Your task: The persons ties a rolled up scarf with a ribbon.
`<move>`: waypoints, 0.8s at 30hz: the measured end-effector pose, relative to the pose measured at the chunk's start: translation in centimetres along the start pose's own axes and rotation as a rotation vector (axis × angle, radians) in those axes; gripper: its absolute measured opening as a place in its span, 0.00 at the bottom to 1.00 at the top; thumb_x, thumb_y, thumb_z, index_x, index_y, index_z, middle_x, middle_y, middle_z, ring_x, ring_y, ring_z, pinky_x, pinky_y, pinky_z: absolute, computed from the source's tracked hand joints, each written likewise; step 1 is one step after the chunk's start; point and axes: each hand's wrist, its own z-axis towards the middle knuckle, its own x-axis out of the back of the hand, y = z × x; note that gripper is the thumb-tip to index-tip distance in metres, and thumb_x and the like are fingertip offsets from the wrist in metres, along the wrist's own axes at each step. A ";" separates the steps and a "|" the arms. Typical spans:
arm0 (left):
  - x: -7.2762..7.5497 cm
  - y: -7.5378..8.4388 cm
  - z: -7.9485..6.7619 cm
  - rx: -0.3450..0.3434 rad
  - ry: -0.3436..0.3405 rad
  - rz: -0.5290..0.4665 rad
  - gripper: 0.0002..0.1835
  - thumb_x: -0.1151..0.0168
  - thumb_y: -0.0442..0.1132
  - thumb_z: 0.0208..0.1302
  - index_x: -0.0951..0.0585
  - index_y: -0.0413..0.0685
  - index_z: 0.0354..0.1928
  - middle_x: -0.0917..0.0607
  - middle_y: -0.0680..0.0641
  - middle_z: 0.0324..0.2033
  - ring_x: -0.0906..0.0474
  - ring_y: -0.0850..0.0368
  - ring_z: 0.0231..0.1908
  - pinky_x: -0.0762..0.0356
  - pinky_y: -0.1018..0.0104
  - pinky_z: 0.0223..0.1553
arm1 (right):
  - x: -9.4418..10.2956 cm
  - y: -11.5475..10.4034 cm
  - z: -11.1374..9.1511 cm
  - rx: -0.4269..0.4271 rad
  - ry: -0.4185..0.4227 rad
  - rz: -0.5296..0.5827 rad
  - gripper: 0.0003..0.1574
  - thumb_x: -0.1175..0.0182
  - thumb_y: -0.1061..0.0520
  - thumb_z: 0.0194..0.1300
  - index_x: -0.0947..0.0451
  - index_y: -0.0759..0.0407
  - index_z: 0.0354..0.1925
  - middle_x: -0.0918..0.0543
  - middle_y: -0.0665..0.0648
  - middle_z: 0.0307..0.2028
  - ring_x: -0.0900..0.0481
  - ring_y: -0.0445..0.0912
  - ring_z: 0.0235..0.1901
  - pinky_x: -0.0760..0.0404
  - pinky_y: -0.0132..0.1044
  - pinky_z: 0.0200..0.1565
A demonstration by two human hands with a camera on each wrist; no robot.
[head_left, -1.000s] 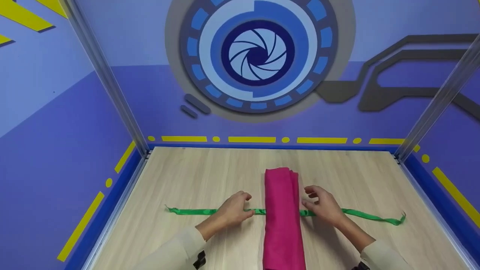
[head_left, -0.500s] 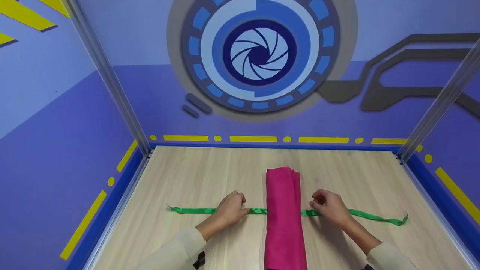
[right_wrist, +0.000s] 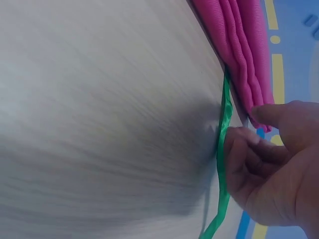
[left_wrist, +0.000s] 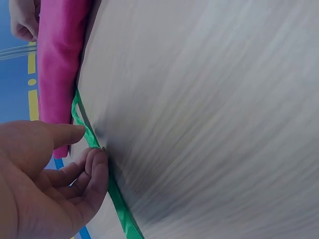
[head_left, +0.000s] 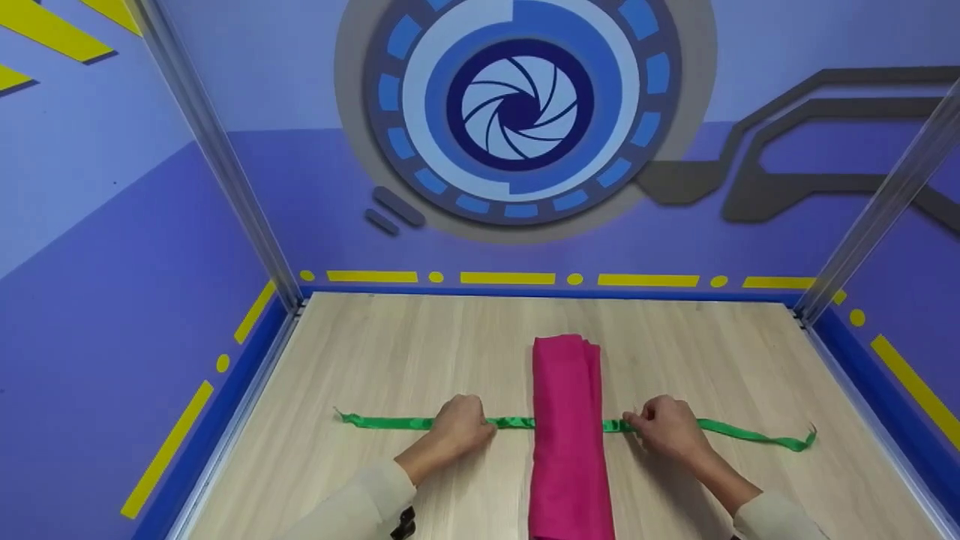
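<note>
A folded magenta cloth (head_left: 568, 435) lies lengthwise on the table, crossing over a green ribbon (head_left: 517, 423) that runs out to both sides. To its left, my left hand (head_left: 459, 429) is down at the ribbon. In the left wrist view, the bent fingers (left_wrist: 92, 172) meet the ribbon, while the thumb stands apart from them. On the other side of the cloth my right hand (head_left: 670, 427) is low over the ribbon. Its curled fingers (right_wrist: 239, 154) are right at the ribbon's edge in the right wrist view, with a gap to the thumb.
The wooden table (head_left: 390, 345) is enclosed by a blue back wall (head_left: 292, 202) and side walls with yellow markings. Metal posts (head_left: 217, 157) rise at the back corners. The ribbon's loose ends lie out on the table, left and right.
Both hands have come down to the ribbon from just above it, the right also shifting slightly outward from the cloth. Cloth and ribbon look unmoved.
</note>
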 end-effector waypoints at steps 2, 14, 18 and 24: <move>0.0 0.1 0.1 0.020 0.014 0.014 0.27 0.33 0.37 0.65 0.38 0.56 0.14 0.44 0.62 0.11 0.45 0.64 0.14 0.47 0.66 0.16 | 0.0 0.2 0.0 -0.018 -0.011 -0.027 0.25 0.32 0.50 0.73 0.22 0.56 0.19 0.23 0.49 0.14 0.29 0.42 0.16 0.31 0.35 0.20; 0.0 0.9 0.8 0.066 0.048 0.100 0.26 0.27 0.48 0.69 0.33 0.51 0.19 0.38 0.56 0.17 0.41 0.59 0.20 0.40 0.64 0.21 | -1.1 0.8 0.3 -0.058 -0.036 -0.068 0.35 0.35 0.45 0.74 0.33 0.51 0.12 0.35 0.45 0.09 0.38 0.40 0.13 0.40 0.33 0.17; -0.3 0.7 1.1 0.075 0.038 0.101 0.22 0.27 0.46 0.68 0.28 0.48 0.22 0.36 0.56 0.19 0.40 0.59 0.21 0.39 0.63 0.22 | -1.3 1.0 0.3 -0.039 -0.029 -0.081 0.35 0.35 0.46 0.75 0.35 0.51 0.12 0.37 0.44 0.10 0.40 0.40 0.13 0.41 0.33 0.18; -0.7 0.3 1.1 0.093 0.017 0.038 0.22 0.26 0.47 0.69 0.27 0.46 0.25 0.36 0.55 0.20 0.40 0.59 0.22 0.39 0.63 0.23 | -1.4 1.2 0.3 -0.014 -0.016 -0.100 0.34 0.36 0.49 0.75 0.34 0.51 0.12 0.39 0.43 0.10 0.41 0.39 0.13 0.42 0.32 0.18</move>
